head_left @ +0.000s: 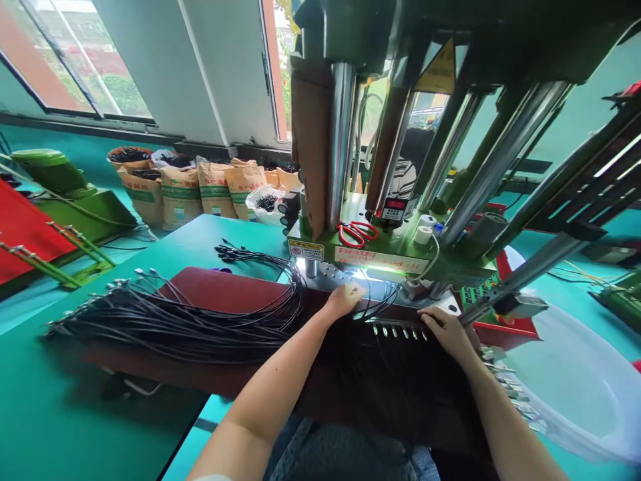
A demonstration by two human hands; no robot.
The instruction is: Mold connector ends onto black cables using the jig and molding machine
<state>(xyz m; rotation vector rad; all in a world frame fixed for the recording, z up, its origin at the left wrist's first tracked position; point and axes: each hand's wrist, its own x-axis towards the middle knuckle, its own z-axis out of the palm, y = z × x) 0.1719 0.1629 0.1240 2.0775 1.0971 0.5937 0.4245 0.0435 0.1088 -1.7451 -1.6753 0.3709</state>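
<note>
My left hand (345,299) is closed at the front of the press, beside thin black cables (383,306) that curve out from the lit mould plate (328,275). What its fingers hold is hidden. My right hand (445,327) rests at the plate's right front edge, thumb and fingers drawn together; I cannot make out anything between them. Between the hands, a row of several metal connector ends (400,332) points toward me. A large bundle of black cables (200,321) with metal tips lies to the left on a dark red-brown board (200,284).
The green press (390,250) rises overhead on steel columns (342,147). Red-handled scissors (357,234) lie on its ledge. A translucent tub (575,381) and metal-tipped cables (515,391) are at right. Paper sacks (180,194) of black parts stand by the wall.
</note>
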